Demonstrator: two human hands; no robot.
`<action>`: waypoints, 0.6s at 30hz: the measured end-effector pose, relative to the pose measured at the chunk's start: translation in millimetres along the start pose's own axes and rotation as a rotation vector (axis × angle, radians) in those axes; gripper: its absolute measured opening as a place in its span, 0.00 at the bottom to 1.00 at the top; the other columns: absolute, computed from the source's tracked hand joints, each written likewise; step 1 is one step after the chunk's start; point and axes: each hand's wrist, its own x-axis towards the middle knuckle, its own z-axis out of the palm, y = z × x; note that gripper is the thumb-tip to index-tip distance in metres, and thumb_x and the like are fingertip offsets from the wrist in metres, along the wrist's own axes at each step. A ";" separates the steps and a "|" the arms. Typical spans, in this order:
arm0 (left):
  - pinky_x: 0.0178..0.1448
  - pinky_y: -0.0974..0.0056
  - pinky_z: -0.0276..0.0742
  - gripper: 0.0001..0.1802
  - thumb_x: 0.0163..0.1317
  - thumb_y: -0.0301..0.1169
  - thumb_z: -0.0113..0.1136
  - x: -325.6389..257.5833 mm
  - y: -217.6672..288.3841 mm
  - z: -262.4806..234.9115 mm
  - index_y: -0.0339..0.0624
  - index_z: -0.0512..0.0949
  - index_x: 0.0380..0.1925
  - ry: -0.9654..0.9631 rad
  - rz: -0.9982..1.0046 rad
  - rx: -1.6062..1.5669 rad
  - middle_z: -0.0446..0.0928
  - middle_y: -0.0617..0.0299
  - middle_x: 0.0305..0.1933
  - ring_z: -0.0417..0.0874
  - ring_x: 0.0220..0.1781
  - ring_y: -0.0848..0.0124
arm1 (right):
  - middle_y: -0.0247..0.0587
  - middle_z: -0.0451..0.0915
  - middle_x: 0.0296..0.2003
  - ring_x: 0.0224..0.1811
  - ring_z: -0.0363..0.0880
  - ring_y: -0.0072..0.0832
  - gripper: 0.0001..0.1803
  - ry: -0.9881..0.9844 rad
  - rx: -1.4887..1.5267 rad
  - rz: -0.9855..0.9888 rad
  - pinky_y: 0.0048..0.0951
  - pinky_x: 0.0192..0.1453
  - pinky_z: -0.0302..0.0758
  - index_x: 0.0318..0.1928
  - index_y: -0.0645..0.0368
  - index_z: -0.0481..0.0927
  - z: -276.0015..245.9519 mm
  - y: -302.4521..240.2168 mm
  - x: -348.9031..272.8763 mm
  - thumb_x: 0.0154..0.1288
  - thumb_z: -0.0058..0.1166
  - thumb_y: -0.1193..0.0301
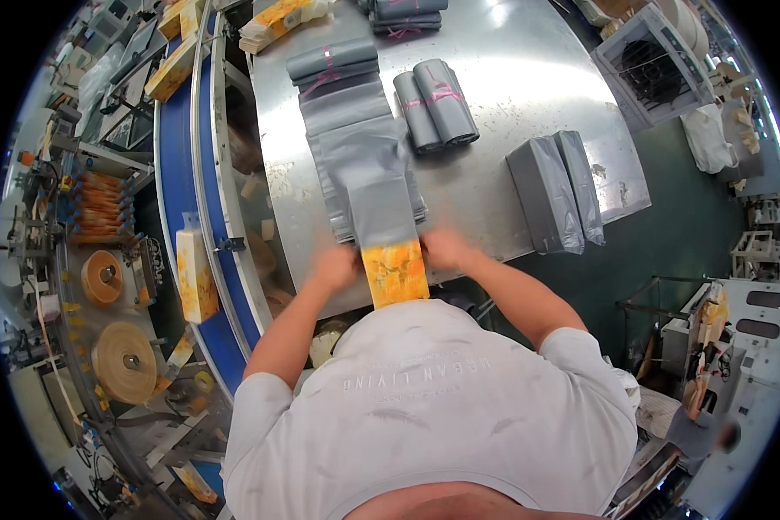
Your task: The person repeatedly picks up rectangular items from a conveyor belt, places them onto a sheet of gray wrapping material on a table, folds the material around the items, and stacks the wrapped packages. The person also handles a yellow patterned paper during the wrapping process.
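Note:
A stack of flat grey plastic bags [347, 108] lies lengthwise on the metal table in front of me. The topmost grey plastic bag [381, 195] reaches toward me, its near end around a yellow-orange patterned pack [396, 276]. This pack sticks out of the bag close to my chest. At the left of the bag's near end is my left hand [336, 265], closed at its edge. My right hand [445, 248] is closed at the opposite edge, blurred by motion. The fingertips of both hands are partly hidden or smeared.
Rolled grey bags with pink ties [438, 106] lie beyond my right hand on the metal table [485, 191]. Two filled grey bags [553, 192] stand near its right edge. On the left runs a blue conveyor [175, 165] behind a metal rail, carrying a yellow-and-white pack [196, 276].

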 end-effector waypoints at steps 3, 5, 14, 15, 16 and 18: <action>0.50 0.45 0.82 0.12 0.63 0.35 0.62 -48.4 26.3 9.7 0.38 0.86 0.39 -0.474 0.218 -0.158 0.85 0.42 0.39 0.87 0.45 0.42 | 0.56 0.88 0.38 0.45 0.87 0.56 0.14 -0.312 -0.063 -0.160 0.52 0.50 0.83 0.39 0.60 0.88 27.1 4.2 -50.5 0.65 0.57 0.63; 0.48 0.45 0.82 0.12 0.63 0.34 0.62 -57.0 29.9 16.7 0.37 0.86 0.38 -0.113 -0.045 -0.387 0.85 0.41 0.37 0.86 0.43 0.42 | 0.54 0.88 0.37 0.44 0.87 0.55 0.14 -0.092 0.236 -0.080 0.51 0.49 0.83 0.38 0.59 0.89 29.4 8.1 -49.1 0.64 0.57 0.63; 0.40 0.53 0.76 0.13 0.65 0.34 0.67 -51.4 20.8 10.8 0.35 0.80 0.30 0.265 -0.241 -0.430 0.81 0.49 0.31 0.83 0.33 0.57 | 0.47 0.89 0.39 0.44 0.87 0.49 0.12 -0.056 0.097 -0.406 0.46 0.49 0.83 0.43 0.56 0.88 -18.0 -67.8 -21.6 0.65 0.60 0.64; 0.40 0.54 0.76 0.12 0.66 0.33 0.67 -52.7 21.8 18.0 0.34 0.80 0.31 0.235 -0.304 -0.592 0.80 0.49 0.31 0.82 0.33 0.56 | 0.46 0.89 0.41 0.46 0.87 0.48 0.12 0.106 0.359 -0.515 0.46 0.49 0.84 0.45 0.55 0.88 0.0 -72.3 -9.5 0.65 0.61 0.64; 0.40 0.55 0.76 0.11 0.66 0.31 0.67 -57.3 24.0 27.9 0.34 0.80 0.31 0.208 -0.379 -0.760 0.79 0.48 0.31 0.82 0.33 0.55 | 0.45 0.89 0.42 0.46 0.87 0.47 0.12 0.165 0.263 -0.472 0.46 0.49 0.84 0.46 0.54 0.88 8.0 -81.3 0.5 0.65 0.62 0.64; 0.40 0.55 0.76 0.09 0.66 0.29 0.65 -63.0 31.0 30.9 0.33 0.81 0.32 0.319 -0.336 -0.819 0.80 0.49 0.32 0.82 0.35 0.56 | 0.42 0.88 0.44 0.47 0.87 0.46 0.13 0.293 0.067 -0.388 0.47 0.49 0.83 0.48 0.53 0.87 17.8 -97.2 19.0 0.66 0.63 0.64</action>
